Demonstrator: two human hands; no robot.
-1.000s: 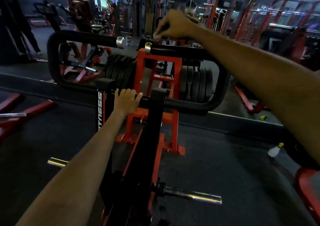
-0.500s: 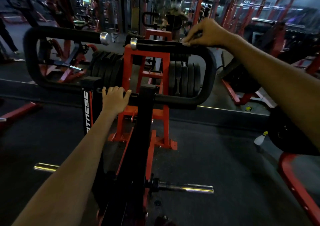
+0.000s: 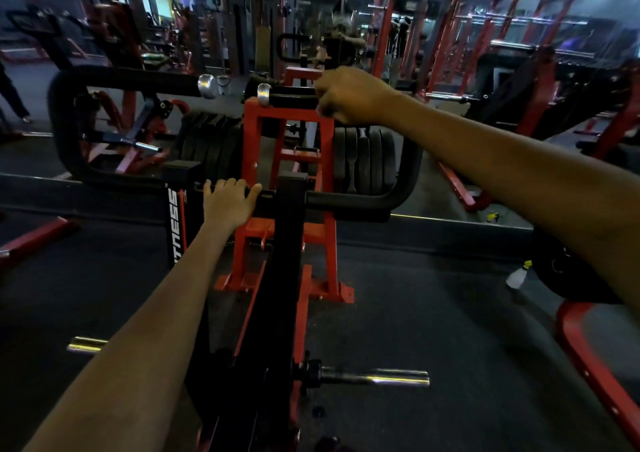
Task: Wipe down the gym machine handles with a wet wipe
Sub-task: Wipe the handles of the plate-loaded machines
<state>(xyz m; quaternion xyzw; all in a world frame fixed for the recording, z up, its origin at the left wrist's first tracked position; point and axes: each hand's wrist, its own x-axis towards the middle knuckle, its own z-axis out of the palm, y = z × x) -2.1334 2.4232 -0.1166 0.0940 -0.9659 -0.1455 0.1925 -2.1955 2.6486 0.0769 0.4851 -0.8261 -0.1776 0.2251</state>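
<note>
The machine has two black padded upper handles with chrome end caps, a left handle (image 3: 138,79) and a right handle (image 3: 291,98). My right hand (image 3: 349,100) is curled round the right handle a little way from its cap. A pale edge of the wet wipe (image 3: 320,109) shows at the fingertips, and the rest of it is hidden in the hand. My left hand (image 3: 227,206) grips the lower black crossbar (image 3: 349,202) just left of the central black post, with its fingers hooked over the bar.
Red frame (image 3: 287,119) and black weight plates (image 3: 363,164) stand behind the handles. Chrome pegs stick out low at the right (image 3: 377,377) and left (image 3: 85,344). A white spray bottle (image 3: 517,277) stands on the dark floor at the right. Other red machines fill the background.
My right hand slid out along the right handle toward its bend, then came back left toward the chrome cap. My left hand stayed on the crossbar.
</note>
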